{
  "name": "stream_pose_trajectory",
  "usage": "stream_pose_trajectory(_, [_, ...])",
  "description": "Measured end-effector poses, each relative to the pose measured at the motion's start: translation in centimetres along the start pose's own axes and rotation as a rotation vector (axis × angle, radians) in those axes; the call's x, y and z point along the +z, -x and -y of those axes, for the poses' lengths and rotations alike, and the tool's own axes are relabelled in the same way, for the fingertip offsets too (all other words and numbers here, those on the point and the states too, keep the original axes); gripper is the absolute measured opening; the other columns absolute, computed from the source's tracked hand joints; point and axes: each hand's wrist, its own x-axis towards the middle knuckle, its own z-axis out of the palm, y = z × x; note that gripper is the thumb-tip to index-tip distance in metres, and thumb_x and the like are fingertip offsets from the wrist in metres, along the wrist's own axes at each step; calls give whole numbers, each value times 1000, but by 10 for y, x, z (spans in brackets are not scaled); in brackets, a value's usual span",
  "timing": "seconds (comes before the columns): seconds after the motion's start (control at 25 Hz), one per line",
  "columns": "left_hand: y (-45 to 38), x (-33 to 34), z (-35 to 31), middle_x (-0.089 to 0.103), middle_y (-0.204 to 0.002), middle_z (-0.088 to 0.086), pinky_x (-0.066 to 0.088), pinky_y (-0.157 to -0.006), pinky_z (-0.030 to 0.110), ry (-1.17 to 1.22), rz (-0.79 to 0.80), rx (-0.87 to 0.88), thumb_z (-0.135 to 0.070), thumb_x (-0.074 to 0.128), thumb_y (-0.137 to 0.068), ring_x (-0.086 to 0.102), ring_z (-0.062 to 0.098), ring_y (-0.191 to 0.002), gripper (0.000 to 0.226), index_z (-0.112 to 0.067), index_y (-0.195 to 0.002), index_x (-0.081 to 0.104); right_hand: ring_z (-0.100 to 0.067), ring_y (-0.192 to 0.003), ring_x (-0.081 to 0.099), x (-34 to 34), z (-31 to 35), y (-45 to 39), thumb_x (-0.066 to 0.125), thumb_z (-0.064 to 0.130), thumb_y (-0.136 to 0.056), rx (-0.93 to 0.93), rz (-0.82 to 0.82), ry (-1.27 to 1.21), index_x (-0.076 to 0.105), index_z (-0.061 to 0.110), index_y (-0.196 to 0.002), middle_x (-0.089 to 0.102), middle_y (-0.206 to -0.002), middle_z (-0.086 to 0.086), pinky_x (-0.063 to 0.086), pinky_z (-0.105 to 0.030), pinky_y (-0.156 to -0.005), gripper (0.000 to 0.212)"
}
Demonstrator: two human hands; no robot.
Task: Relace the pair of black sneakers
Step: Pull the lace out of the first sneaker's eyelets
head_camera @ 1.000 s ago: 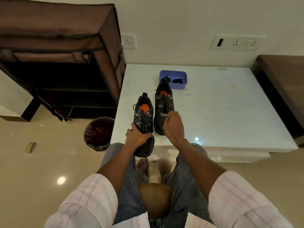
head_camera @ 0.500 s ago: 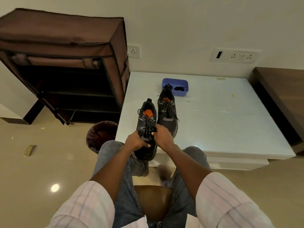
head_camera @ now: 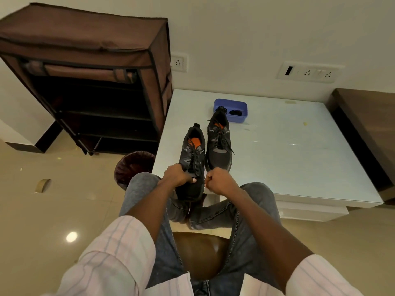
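at the near table edge, over the knees: left hand (head_camera: 178,176), fingers and thumb curled round the toe end of the near shoe (head_camera: 192,163), holding it. right hand (head_camera: 219,182), just beside the shoe's right flank, fingers curled tight; whether it pinches a lace end cannot be told. near shoe: long axis runs straight away from the person, toe toward the body and past the table (head_camera: 299,146) edge, heel and orange insole at the far end, laces (head_camera: 195,155) still threaded up the middle. both hands sit at the toe end, the left nearer. judged next: loosening the lowest crossings, which lie between the two hands. far shoe (head_camera: 219,144): on the table, parallel, same heading, laces loose. beyond it: blue tray (head_camera: 230,103), touching its heel, dark cords inside.
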Motion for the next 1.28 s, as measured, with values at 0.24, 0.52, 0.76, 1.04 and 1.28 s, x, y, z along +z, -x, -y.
stream_pose_trajectory(0.24, [-5,-7,-2,67,-110,9,52,-75,35,79,54,-30,-33,86,-73,64,29,-100,53,-8,-114,63,-12,-74,61,0,1,24,69,11,-86,-71,621,114,74,9,-102,67,-83,0,50,-26,-74,16])
stream_pose_trajectory(0.52, [-28,-29,-9,69,-79,13,54,-68,35,369,-110,9,-15,72,-83,64,24,-74,22,7,-89,69,-18,-80,62,-16,-9,-25,57,8,-92,-4,16,-49,74,10,-97,68,-92,-6,45,-27,-73,18])
stream_pose_trajectory(0.76, [-31,-23,-19,61,-66,3,44,-60,27,281,-54,55,-16,76,-83,55,16,-62,22,-9,-69,60,-21,-76,59,-12,5,-70,61,16,-94,12,-283,-317,64,5,-89,64,-82,-9,44,-31,-68,12])
stream_pose_trajectory(1.04, [-41,-72,6,49,-62,1,43,-45,23,1351,30,-210,-14,61,-88,37,9,-39,13,-10,-92,49,-24,-87,61,2,5,-85,68,24,-90,48,-250,-360,55,13,-101,60,-89,-3,49,-35,-76,20])
stream_pose_trajectory(1.28, [-42,-97,3,61,-91,8,21,-30,16,890,177,-113,0,61,-87,36,5,-43,21,-3,-108,60,-27,-100,60,13,7,-83,69,40,-84,84,-227,-335,53,14,-120,56,-117,-8,54,-46,-87,47])
